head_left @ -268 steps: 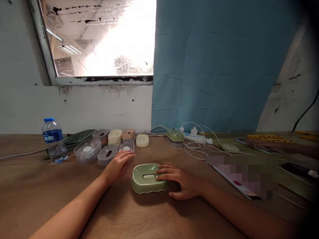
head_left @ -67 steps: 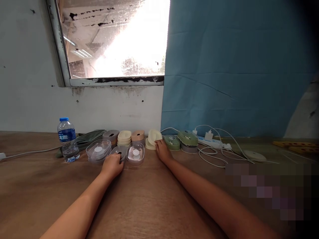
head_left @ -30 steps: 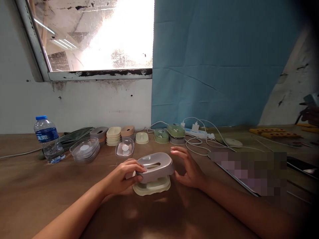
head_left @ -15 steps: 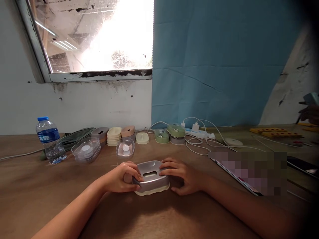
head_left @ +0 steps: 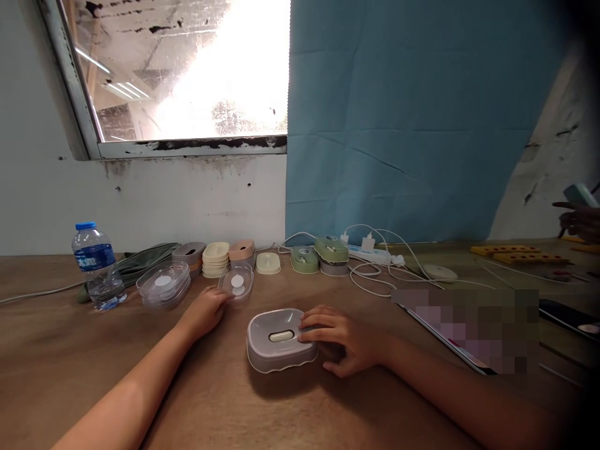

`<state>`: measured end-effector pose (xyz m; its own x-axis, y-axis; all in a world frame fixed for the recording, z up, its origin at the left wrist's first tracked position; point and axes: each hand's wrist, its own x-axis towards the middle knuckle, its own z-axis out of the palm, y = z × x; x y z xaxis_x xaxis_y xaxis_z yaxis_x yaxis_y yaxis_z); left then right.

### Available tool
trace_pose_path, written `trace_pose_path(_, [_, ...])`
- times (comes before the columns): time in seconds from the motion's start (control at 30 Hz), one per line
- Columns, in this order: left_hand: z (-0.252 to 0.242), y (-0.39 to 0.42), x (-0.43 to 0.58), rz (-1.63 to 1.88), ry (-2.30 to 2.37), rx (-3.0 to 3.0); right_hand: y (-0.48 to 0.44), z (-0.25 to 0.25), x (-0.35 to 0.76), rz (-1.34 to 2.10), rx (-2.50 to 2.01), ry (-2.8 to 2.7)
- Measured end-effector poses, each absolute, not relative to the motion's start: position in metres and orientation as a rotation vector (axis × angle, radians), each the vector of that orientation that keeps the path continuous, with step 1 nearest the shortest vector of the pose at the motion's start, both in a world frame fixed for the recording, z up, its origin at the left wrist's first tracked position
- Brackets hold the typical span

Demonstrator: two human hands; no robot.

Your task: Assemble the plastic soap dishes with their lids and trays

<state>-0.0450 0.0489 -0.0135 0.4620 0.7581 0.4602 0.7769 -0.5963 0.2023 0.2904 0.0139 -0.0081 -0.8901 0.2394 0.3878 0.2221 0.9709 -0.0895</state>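
A grey oval plastic box (head_left: 269, 356) with a slot in its top stands on the table in front of me. Cream plastic (head_left: 281, 336) shows inside that slot, and a thin cream edge runs along the bottom. My right hand (head_left: 340, 340) rests its outstretched fingertips on the box's right end, its thumb apart from the box. Farther left, my left hand (head_left: 206, 310) has its fingers closed on the near left edge of a clear plastic lid (head_left: 242, 273). Two white round patches show through this lid. The fingertips are partly hidden.
Stacked clear lids (head_left: 157, 290), a water bottle (head_left: 96, 269), cream pieces (head_left: 215, 259) and green boxes (head_left: 304, 258) stand toward the wall. White cables (head_left: 370, 287) and a tablet (head_left: 450, 337) lie right. Another person's hand (head_left: 581, 219) holds something at far right.
My left hand has let go of the grey box and moved left and away to the clear lid. The cream part has risen into the box, filling its slot. My right hand stays at the box.
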Motion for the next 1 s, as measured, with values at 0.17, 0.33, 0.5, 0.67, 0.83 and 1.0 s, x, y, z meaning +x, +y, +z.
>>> trace_pose_path(0.17, [-0.011, 0.051, -0.052, -0.810, -1.498, -2.580, 0.016, -0.011, 0.292, 0.062, -0.318, -2.712])
trace_pose_path(0.33, [-0.010, 0.050, -0.052, -1.046, -1.723, -2.518, 0.017, -0.012, 0.292, 0.065, -0.317, -2.704])
trace_pose_path(0.5, [-0.008, 0.050, -0.051, -1.511, -1.885, -2.367, 0.014, -0.010, 0.290, 0.044, -0.311, -2.697])
trace_pose_path(0.67, [0.002, 0.041, -0.041, -2.302, -1.777, -2.362, 0.011, -0.010, 0.291, 0.128, -0.339, -2.562])
trace_pose_path(0.83, [0.012, 0.023, -0.024, -2.790, -1.519, -2.697, 0.008, -0.015, 0.291, 0.024, -0.490, -2.268])
trace_pose_path(1.0, [0.017, 0.005, -0.006, -2.835, -1.149, -3.258, 0.002, -0.016, 0.282, -0.011, -0.578, -2.191])
